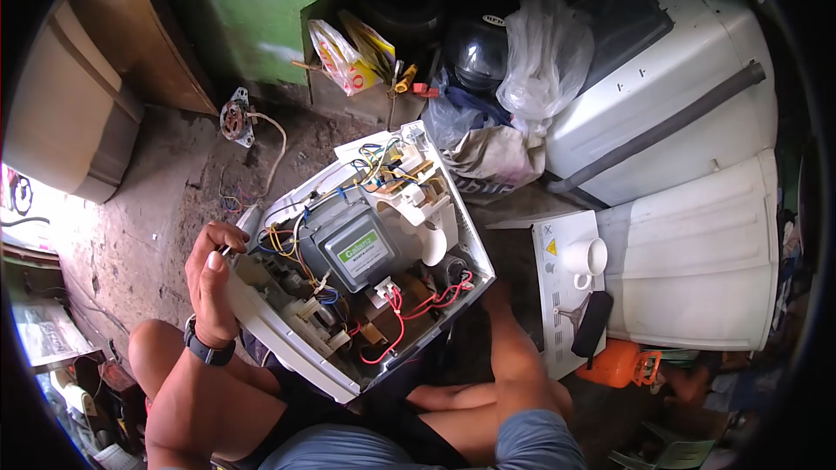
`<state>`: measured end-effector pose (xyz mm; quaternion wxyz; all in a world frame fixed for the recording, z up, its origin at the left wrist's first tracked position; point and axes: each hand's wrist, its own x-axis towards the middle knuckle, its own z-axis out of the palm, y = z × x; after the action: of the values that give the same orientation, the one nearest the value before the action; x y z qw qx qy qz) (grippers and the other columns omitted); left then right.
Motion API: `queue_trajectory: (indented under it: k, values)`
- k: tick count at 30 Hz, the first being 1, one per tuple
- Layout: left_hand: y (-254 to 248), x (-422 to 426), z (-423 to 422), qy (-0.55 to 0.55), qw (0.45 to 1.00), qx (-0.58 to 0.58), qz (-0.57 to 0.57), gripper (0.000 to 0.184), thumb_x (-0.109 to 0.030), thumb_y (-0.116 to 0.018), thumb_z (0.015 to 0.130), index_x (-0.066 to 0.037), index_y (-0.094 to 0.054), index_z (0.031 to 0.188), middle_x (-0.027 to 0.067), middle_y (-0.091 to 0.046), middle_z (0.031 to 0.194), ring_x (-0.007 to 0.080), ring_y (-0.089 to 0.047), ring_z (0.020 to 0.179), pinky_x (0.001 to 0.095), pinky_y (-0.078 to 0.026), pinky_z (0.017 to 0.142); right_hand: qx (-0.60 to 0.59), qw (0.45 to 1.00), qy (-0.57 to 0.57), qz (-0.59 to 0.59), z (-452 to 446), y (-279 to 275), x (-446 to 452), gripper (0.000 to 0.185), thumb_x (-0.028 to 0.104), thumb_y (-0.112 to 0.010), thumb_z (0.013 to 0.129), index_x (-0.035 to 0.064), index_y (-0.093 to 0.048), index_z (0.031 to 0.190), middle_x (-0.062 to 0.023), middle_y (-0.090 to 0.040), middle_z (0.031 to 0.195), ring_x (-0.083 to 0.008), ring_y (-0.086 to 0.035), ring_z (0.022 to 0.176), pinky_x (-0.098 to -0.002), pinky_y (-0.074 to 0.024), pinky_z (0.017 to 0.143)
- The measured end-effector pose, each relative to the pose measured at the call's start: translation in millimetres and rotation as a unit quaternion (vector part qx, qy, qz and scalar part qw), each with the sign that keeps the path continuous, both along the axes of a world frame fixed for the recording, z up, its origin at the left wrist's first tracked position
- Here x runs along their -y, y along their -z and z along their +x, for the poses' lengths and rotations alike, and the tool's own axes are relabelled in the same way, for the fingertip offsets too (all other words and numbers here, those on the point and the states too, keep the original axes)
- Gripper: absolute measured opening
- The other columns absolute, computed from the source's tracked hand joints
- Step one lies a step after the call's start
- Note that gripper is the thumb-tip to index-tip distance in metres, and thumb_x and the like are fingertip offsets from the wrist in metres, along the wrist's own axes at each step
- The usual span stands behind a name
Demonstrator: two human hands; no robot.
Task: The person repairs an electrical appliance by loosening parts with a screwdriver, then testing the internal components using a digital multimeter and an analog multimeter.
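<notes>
An opened appliance (357,252) rests tilted over my lap, its inner parts exposed. A grey metal box (353,239) with a green label sits at its middle, with red, yellow and blue wires around it. My left hand (212,283), with a dark watch on the wrist, is closed at the appliance's left corner; a small thin item shows between thumb and fingers, too small to name. My right arm reaches down at the appliance's right side, and the hand itself is hidden behind the casing.
A white panel (557,252) on the right bears a white cup (585,256) and a black object (592,324). An orange tank (618,364) lies near it. Behind are plastic bags (544,57) and a large white casing (662,104). A motor part (236,118) sits on the floor.
</notes>
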<state>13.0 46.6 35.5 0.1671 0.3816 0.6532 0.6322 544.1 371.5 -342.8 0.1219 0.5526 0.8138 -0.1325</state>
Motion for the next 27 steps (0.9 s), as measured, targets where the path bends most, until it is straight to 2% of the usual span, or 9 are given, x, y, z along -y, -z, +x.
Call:
queue_trajectory:
  k: [5,7,9,11,15,17,19,26,27]
  values:
    - [3,0,0,0.004,1.0,-0.011,0.01,0.054,-0.051,-0.047,0.099,0.002,-0.058,0.097,0.0109,-0.058,0.096,0.023,-0.055,0.093,0.0348,-0.041,0.087,-0.033,0.999,0.012,0.012,-81,-179,-12,0.063,0.025,-0.066,0.1,0.0092,-0.042,0.156,-0.0335,-0.065,0.131,-0.0499,-0.065,0.122,-0.0541,-0.0537,0.105]
    - [5,0,0,0.0,1.0,-0.005,0.018,0.05,-0.047,-0.048,0.101,0.001,-0.059,0.098,0.0089,-0.057,0.094,0.0208,-0.053,0.089,0.0335,-0.041,0.082,-0.143,0.964,-0.12,0.19,-92,-200,-27,0.053,0.02,-0.062,0.103,0.0105,-0.044,0.151,-0.0328,-0.068,0.125,-0.0508,-0.067,0.116,-0.0512,-0.0554,0.099]
    - [3,0,2,0.002,1.0,-0.003,0.012,0.047,-0.046,-0.048,0.102,0.0,-0.059,0.098,0.007,-0.056,0.091,0.0187,-0.052,0.086,0.0325,-0.041,0.079,-0.187,0.976,-0.067,0.088,-115,-273,-36,0.038,0.022,-0.059,0.107,0.0102,-0.049,0.141,-0.0262,-0.07,0.119,-0.0484,-0.067,0.112,-0.0466,-0.0544,0.096]
    - [1,-1,3,0.006,0.999,0.007,0.032,0.042,-0.042,-0.05,0.102,-0.002,-0.06,0.099,0.0054,-0.055,0.09,0.0162,-0.05,0.083,0.0316,-0.04,0.078,-0.277,0.948,-0.081,0.133,-152,-354,-32,0.033,0.026,-0.055,0.109,0.0043,-0.047,0.133,-0.0278,-0.069,0.116,-0.0511,-0.067,0.11,-0.0533,-0.0537,0.091]
    - [2,1,3,0.017,0.999,0.009,0.043,0.031,-0.03,-0.053,0.104,-0.001,-0.062,0.102,0.005,-0.055,0.088,0.0154,-0.051,0.081,0.0315,-0.043,0.076,-0.571,0.814,-0.053,0.091,-227,-499,-9,0.027,0.031,-0.047,0.115,0.0096,-0.056,0.128,-0.0079,-0.065,0.096,-0.0146,-0.063,0.076,-0.0322,-0.0521,0.07]
    - [6,0,2,0.016,0.998,-0.003,0.055,0.031,-0.029,-0.053,0.104,0.001,-0.062,0.102,0.0073,-0.057,0.089,0.0168,-0.053,0.081,0.032,-0.044,0.077,-0.684,0.724,-0.05,0.069,-279,-549,20,0.025,0.031,-0.047,0.116,0.012,-0.059,0.127,-0.0009,-0.059,0.091,-0.0073,-0.052,0.07,-0.0249,-0.0469,0.062]
    - [5,1,2,0.016,0.998,-0.007,0.057,0.032,-0.028,-0.053,0.104,0.002,-0.063,0.102,0.0083,-0.058,0.088,0.0177,-0.053,0.081,0.0325,-0.045,0.077,-0.706,0.701,-0.093,0.043,-325,-560,36,0.029,0.034,-0.047,0.115,0.0115,-0.06,0.129,-0.0025,-0.06,0.091,-0.0078,-0.057,0.075,-0.0243,-0.048,0.064]
    - [7,4,2,0.006,0.999,-0.012,0.035,0.037,-0.034,-0.052,0.105,0.001,-0.064,0.101,0.0086,-0.059,0.086,0.0188,-0.054,0.079,0.0338,-0.044,0.074,-0.548,0.803,-0.224,0.072,-394,-479,60,0.023,0.03,-0.053,0.114,0.0081,-0.061,0.113,0.0007,-0.058,0.076,-0.0049,-0.054,0.06,-0.0232,-0.0424,0.053]
    - [8,3,1,0.0,0.999,-0.025,0.04,0.034,-0.03,-0.054,0.106,0.002,-0.064,0.1,0.0111,-0.059,0.083,0.0223,-0.056,0.076,0.0365,-0.046,0.073,-0.541,0.813,-0.209,0.059,-389,-473,63,0.023,0.03,-0.057,0.112,0.0069,-0.061,0.111,-0.0076,-0.065,0.074,-0.018,-0.068,0.07,-0.0358,-0.0533,0.065]
